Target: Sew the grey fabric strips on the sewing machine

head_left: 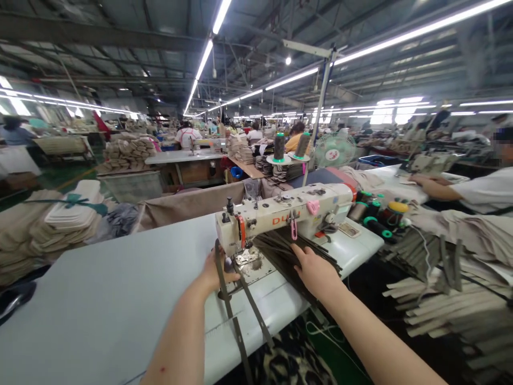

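Note:
A cream sewing machine (280, 214) stands on a pale grey table (100, 299). My left hand (216, 272) is closed on a dark narrow strap (230, 310) just left of the needle plate (246, 259); the strap trails toward me over the table edge. My right hand (315, 270) lies flat with fingers stretched on a stack of dark straps (280, 248) under the machine's arm. A second dark strap (256, 315) runs from the needle toward me.
Thread cones (377, 211) lie right of the machine. Piles of beige strips (452, 299) fill the right side. Folded beige pieces (60, 219) are stacked at left. A person in white (481, 190) works at the right. A fan (334, 149) stands behind.

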The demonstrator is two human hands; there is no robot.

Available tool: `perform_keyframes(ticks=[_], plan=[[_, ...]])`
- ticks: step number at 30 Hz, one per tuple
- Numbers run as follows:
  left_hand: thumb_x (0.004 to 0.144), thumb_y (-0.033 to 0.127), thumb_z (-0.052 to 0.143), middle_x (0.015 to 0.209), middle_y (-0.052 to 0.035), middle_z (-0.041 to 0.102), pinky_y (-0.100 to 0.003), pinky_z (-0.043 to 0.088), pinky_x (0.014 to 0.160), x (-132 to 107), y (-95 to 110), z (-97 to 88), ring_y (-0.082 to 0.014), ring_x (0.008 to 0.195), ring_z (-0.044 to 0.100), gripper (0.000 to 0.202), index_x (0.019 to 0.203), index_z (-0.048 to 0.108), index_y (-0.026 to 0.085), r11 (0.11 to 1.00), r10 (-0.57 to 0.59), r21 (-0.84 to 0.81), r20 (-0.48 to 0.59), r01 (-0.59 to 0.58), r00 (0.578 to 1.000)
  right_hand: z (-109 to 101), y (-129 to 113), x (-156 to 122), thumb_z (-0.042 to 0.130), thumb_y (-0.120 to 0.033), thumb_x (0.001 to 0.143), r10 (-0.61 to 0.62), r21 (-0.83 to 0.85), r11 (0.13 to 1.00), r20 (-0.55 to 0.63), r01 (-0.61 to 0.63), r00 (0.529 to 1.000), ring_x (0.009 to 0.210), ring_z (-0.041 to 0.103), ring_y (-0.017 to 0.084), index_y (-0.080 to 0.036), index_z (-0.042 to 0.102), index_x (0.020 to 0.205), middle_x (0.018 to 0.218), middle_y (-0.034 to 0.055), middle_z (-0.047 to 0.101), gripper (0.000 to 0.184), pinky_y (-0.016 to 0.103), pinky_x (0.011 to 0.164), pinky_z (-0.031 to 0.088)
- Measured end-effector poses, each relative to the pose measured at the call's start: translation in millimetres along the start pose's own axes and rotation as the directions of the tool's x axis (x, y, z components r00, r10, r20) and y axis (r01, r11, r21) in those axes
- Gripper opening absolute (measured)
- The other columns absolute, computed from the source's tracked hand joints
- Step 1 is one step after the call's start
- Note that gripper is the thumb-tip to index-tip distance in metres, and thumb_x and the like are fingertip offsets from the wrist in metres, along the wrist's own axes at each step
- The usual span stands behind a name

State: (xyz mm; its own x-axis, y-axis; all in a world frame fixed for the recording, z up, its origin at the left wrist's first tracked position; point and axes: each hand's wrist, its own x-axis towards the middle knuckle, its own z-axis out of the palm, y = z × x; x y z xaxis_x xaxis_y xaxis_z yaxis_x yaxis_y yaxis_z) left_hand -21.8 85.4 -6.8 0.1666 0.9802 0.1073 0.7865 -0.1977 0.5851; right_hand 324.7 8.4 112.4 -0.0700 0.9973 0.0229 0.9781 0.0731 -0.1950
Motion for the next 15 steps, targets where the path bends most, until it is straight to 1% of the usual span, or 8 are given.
perform_keyframes(ticks=[2, 4, 6, 8, 10, 12, 14, 15], plan=[[0.06, 0.039, 0.108, 0.169, -0.017, 0.065, -0.064, 0.042, 0.142, 0.6, -0.9, 0.7, -0.0506, 0.167, 0.05, 0.106, 0.158, 0.068, 0.025, 1.0, -0.01, -0.004, -0.001, 0.01, 1.0, 5.8, -3.2, -3.6, 0.068, -0.011, 0.107, -0.018, -0.086, 0.996, -0.029, 0.015, 0.999, 0.123, 0.081, 0.042, -0.021, 0.064, 0.171, 0.138, 0.0239, 0.079, 0.065, 0.044, 0.094, 0.06], [0.061, 0.037, 0.108, 0.171, -0.0157, 0.064, -0.064, 0.04, 0.143, 1.3, -1.5, 1.7, -0.0494, 0.169, 0.049, 0.104, 0.157, 0.068, 0.027, 1.0, -0.02, -0.002, -0.001, 0.02, 1.0, 13.3, -5.5, -7.4, 0.072, -0.014, 0.108, -0.045, -0.147, 0.988, -0.059, 0.036, 0.997, 0.127, 0.077, 0.042, -0.02, 0.067, 0.169, 0.135, 0.0238, 0.079, 0.061, 0.044, 0.098, 0.061], [0.062, 0.035, 0.107, 0.174, -0.0163, 0.061, -0.062, 0.04, 0.144, 1.9, -1.9, 2.5, -0.049, 0.169, 0.049, 0.104, 0.158, 0.068, 0.025, 1.0, -0.027, 0.008, 0.0, 0.027, 1.0, 21.1, -6.9, -11.3, 0.075, -0.019, 0.108, -0.068, -0.19, 0.981, -0.09, 0.049, 0.994, 0.127, 0.075, 0.043, -0.014, 0.069, 0.166, 0.133, 0.0252, 0.079, 0.058, 0.046, 0.102, 0.06], [0.064, 0.034, 0.107, 0.175, -0.0181, 0.06, -0.06, 0.04, 0.144, 2.5, -2.0, 2.5, -0.0488, 0.168, 0.05, 0.104, 0.158, 0.067, 0.023, 0.999, -0.022, 0.026, 0.007, 0.021, 1.0, 28.7, -8.3, -15.5, 0.078, -0.025, 0.108, -0.08, -0.218, 0.975, -0.127, 0.05, 0.989, 0.128, 0.073, 0.044, -0.008, 0.068, 0.165, 0.134, 0.028, 0.078, 0.06, 0.049, 0.107, 0.059], [0.065, 0.032, 0.107, 0.174, -0.0205, 0.06, -0.058, 0.042, 0.143, 2.8, -1.9, 1.8, -0.0488, 0.167, 0.052, 0.102, 0.158, 0.067, 0.02, 0.999, -0.014, 0.044, 0.019, 0.013, 1.0, 36.6, -10.5, -19.4, 0.08, -0.032, 0.109, -0.088, -0.235, 0.971, -0.161, 0.048, 0.983, 0.132, 0.07, 0.047, -0.003, 0.065, 0.166, 0.141, 0.0319, 0.075, 0.066, 0.053, 0.112, 0.057], [0.065, 0.028, 0.106, 0.174, -0.0222, 0.06, -0.058, 0.043, 0.143, 3.0, -1.7, 0.5, -0.0488, 0.167, 0.052, 0.101, 0.157, 0.067, 0.018, 0.998, -0.008, 0.056, 0.022, 0.006, 1.0, 45.0, -13.9, -22.3, 0.08, -0.039, 0.11, -0.106, -0.242, 0.969, -0.188, 0.059, 0.976, 0.142, 0.065, 0.048, -0.003, 0.061, 0.17, 0.156, 0.0344, 0.07, 0.073, 0.056, 0.12, 0.052], [0.065, 0.026, 0.106, 0.174, -0.0231, 0.06, -0.06, 0.042, 0.143, 3.0, -1.6, -1.4, -0.0493, 0.168, 0.051, 0.099, 0.156, 0.068, 0.018, 0.998, -0.001, 0.06, 0.019, 0.0, 1.0, 53.2, -17.9, -23.4, 0.079, -0.044, 0.111, -0.133, -0.245, 0.966, -0.207, 0.081, 0.969, 0.152, 0.059, 0.048, -0.005, 0.058, 0.173, 0.167, 0.0336, 0.064, 0.077, 0.055, 0.127, 0.047], [0.065, 0.026, 0.106, 0.174, -0.0227, 0.06, -0.06, 0.042, 0.143, 3.0, -1.6, -2.3, -0.0494, 0.168, 0.051, 0.098, 0.155, 0.069, 0.018, 0.998, 0.004, 0.062, 0.021, -0.006, 1.0, 56.9, -19.9, -23.1, 0.079, -0.045, 0.111, -0.147, -0.246, 0.965, -0.215, 0.092, 0.966, 0.155, 0.057, 0.047, -0.007, 0.057, 0.174, 0.169, 0.0325, 0.064, 0.077, 0.055, 0.128, 0.046]])
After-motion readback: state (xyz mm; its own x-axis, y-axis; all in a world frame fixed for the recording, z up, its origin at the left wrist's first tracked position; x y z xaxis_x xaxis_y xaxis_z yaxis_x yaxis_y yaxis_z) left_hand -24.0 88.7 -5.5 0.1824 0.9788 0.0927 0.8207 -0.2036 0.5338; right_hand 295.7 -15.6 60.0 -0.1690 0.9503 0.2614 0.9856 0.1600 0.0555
